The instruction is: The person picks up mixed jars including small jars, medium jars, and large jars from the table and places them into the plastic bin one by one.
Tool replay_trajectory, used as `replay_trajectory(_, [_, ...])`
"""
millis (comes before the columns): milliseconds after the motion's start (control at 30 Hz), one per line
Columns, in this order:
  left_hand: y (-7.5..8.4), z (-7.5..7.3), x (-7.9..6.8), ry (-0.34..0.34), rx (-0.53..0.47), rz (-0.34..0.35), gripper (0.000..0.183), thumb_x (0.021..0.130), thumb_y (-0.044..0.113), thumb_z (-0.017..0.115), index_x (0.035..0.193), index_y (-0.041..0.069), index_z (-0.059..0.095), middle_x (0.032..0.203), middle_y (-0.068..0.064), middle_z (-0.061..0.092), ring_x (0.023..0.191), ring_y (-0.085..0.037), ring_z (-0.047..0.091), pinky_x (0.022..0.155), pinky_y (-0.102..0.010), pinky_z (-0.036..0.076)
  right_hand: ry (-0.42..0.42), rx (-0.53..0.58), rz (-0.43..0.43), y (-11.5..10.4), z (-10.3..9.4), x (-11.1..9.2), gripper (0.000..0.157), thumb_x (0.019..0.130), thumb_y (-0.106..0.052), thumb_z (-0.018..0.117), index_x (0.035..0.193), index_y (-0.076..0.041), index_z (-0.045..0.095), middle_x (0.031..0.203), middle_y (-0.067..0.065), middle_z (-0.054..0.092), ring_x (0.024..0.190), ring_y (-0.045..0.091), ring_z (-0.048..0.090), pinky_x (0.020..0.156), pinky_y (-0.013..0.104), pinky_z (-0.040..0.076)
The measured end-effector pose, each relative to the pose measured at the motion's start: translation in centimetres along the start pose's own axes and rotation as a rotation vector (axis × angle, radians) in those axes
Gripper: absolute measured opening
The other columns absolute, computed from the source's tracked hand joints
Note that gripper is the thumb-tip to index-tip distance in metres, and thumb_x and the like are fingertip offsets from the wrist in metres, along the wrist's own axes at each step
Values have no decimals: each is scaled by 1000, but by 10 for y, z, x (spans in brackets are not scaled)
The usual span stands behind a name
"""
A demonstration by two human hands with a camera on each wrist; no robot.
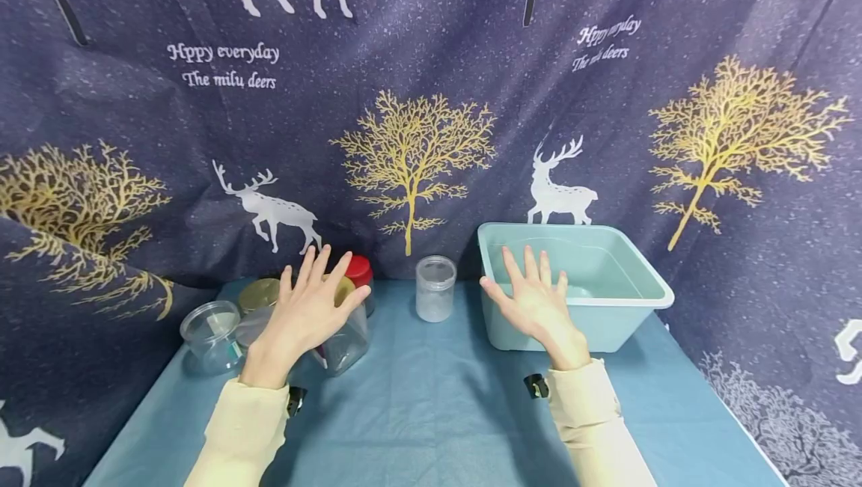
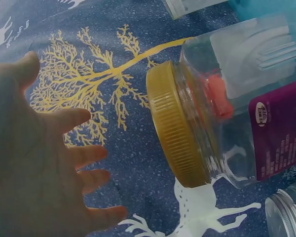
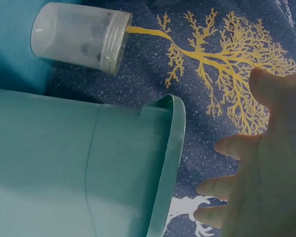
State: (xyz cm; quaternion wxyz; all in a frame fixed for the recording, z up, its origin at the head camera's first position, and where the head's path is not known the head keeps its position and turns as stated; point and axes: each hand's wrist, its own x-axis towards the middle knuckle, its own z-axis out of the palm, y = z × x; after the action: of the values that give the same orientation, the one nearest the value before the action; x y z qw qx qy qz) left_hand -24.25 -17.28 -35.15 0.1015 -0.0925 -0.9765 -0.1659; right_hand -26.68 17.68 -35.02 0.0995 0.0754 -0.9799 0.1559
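Note:
My left hand point(image 1: 306, 319) hovers with fingers spread over a group of plastic jars at the left. Nearest to it is a clear jar point(image 2: 237, 133) with a gold screw lid point(image 2: 175, 123) and a purple label, which the hand partly covers in the head view. My right hand point(image 1: 535, 300) is spread out in front of a light green plastic basin point(image 1: 626, 322), overlapping its near left side in the head view. Nothing is held in either hand. Between the hands stands a small clear jar point(image 1: 435, 291), upright at the back of the table.
Around the left hand are a red-lidded jar point(image 1: 360, 271), another gold lid point(image 1: 259, 295) and a wide clear jar point(image 1: 212, 334) at the far left. A blue cloth covers the table point(image 1: 431, 412). Behind it hangs a dark curtain point(image 1: 431, 46) printed with deer and trees.

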Motion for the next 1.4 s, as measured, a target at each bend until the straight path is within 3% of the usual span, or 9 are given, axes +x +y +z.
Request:
replay_trajectory(333, [4,0,0,0,-3,0,81,93,70,39,158,24,21,163,-15,5,148,-33,-8,110,-64,-6,7,17,10,4,-3,0,79,96,-67,33,157,-18,23,159,25,11,145,46,-1,105,73,1])
replay_trajectory(833, [6,-2,1,-14,-28,-2,93,85,83,26,158,26,17,163,-13,2,147,-31,-11,111,-63,-5,12,11,36,28,-15,-7,84,95,-72,27,155,-14,29,158,28,10,143,49,-1,103,75,0])
replay_trajectory(1100, [5,-2,0,-1,-58,14,90,87,77,43,158,28,17,163,-11,2,148,-31,-9,112,-63,-3,10,41,61,42,-21,-14,84,95,-71,28,154,-12,30,157,29,9,143,51,-2,103,75,-1])
replay_trajectory(1400, [-1,1,-4,49,-74,20,99,81,77,55,158,30,15,163,-13,5,148,-35,-4,110,-67,4,31,49,52,61,-25,-21,81,96,-69,31,151,-10,35,156,30,12,142,53,1,102,76,0])
